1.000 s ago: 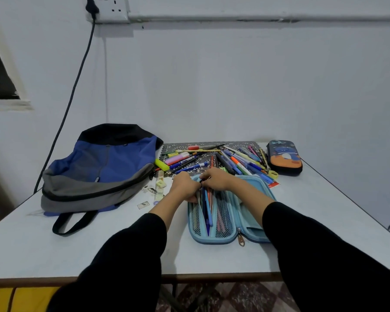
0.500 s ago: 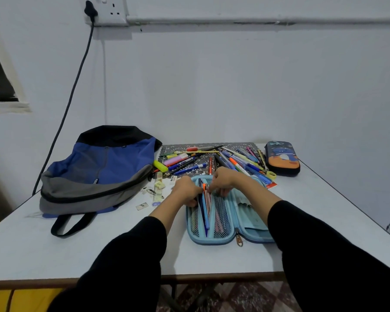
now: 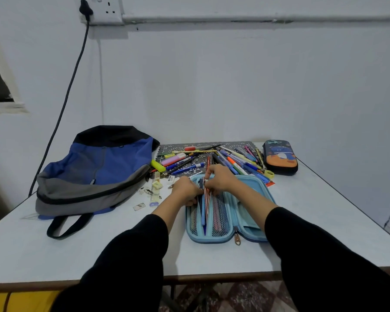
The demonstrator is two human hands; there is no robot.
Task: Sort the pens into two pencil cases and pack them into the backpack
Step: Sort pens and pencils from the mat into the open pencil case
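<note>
A pale wall with a socket (image 3: pixel 108 10) and a plugged-in black cable (image 3: pixel 63 109) stood behind a pale counter (image 3: pixel 54 255). A blue, grey and black backpack (image 3: pixel 95 172) lay on the left part of the counter, its strap toward the near edge.

In the middle, a blue pencil case (image 3: pixel 250 224) lay open and flat, its mesh half on the left. The left hand (image 3: pixel 185 190) sat at the top of the mesh half, and its curled fingers seemed to grip the case there. The right hand (image 3: pixel 221 179), touching the left, pinched a few thin pens (image 3: pixel 205 206) that slanted down over the mesh.

Behind the hands, a heap of loose pens and markers (image 3: pixel 232 157) was spread over a dark patterned mat (image 3: pixel 167 148) near the wall. A dark pencil case (image 3: pixel 279 157) with an orange and blue picture lay closed just right of the heap. Erasers (image 3: pixel 157 184) and small scraps lay between the backpack and the open case. Both of the person's sleeves were black.
</note>
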